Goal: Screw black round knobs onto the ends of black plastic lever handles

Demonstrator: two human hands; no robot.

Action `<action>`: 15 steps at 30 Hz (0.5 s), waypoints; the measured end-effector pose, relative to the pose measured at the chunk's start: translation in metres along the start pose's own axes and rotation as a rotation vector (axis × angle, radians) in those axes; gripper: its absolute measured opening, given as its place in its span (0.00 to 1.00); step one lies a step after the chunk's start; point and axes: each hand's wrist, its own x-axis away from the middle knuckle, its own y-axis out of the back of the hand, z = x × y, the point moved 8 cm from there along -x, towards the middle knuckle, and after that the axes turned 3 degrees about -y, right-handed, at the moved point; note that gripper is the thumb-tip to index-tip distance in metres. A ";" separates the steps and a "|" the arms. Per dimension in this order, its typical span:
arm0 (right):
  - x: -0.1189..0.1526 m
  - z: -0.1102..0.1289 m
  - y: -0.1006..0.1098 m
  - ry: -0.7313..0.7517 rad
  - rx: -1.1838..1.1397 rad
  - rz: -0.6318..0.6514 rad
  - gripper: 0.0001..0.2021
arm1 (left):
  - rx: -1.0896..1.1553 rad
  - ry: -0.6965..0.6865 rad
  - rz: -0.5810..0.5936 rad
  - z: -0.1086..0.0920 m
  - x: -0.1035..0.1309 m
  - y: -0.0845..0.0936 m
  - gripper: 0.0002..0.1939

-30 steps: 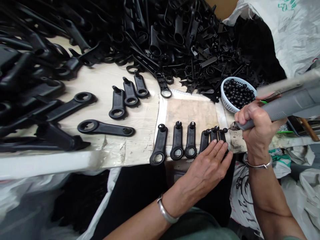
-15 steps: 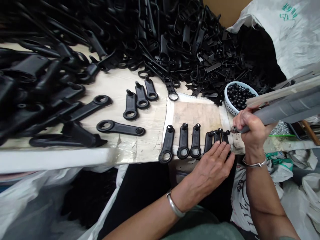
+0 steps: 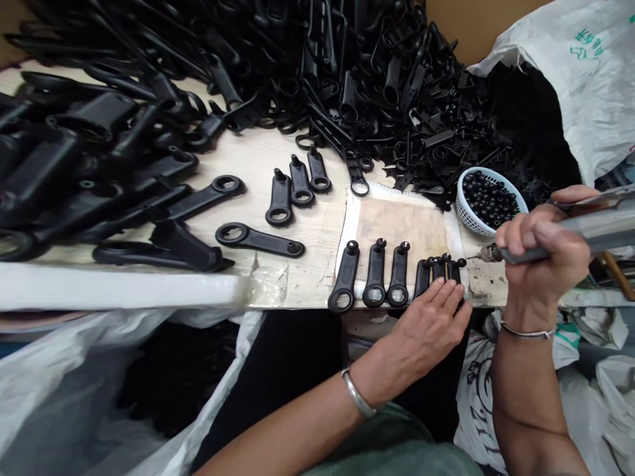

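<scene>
My left hand (image 3: pixel 434 320) lies flat with fingers stretched out over several black plastic arms (image 3: pixel 425 272) at the table's front edge. Small dark balls sit at the far ends of these arms. My right hand (image 3: pixel 543 244) is wrapped round a grey power screwdriver (image 3: pixel 602 228), held level. Its thin bit points left, a short gap from the ball on the rightmost arm. Left of my left hand, three black ring-ended arms (image 3: pixel 374 274) lie side by side, each with a ball at its far end and a shiny spot on the ball.
A light blue basket (image 3: pixel 466 215) of black balls (image 3: pixel 491 198) stands behind my right hand. Loose ring-ended arms (image 3: pixel 260 239) lie to the left. Piles of black plastic parts (image 3: pixel 367 86) fill the back. A white sack (image 3: pixel 590 79) stands at the right.
My right hand has drawn the screwdriver to the right, its tip now farther from the rightmost arm. My left hand stays on the arms. The view has shifted slightly.
</scene>
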 end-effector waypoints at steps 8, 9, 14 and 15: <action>0.004 -0.015 -0.011 -0.001 0.050 -0.128 0.11 | -0.012 0.027 -0.044 0.000 0.001 0.001 0.16; 0.004 -0.016 -0.012 0.001 0.047 -0.127 0.11 | -0.013 0.025 -0.049 0.000 0.001 0.002 0.16; 0.002 -0.020 -0.013 -0.037 0.056 -0.112 0.11 | -0.025 0.023 -0.067 0.001 0.000 0.004 0.14; 0.002 -0.019 -0.012 -0.036 0.058 -0.113 0.12 | -0.024 0.027 -0.063 0.001 0.000 0.004 0.14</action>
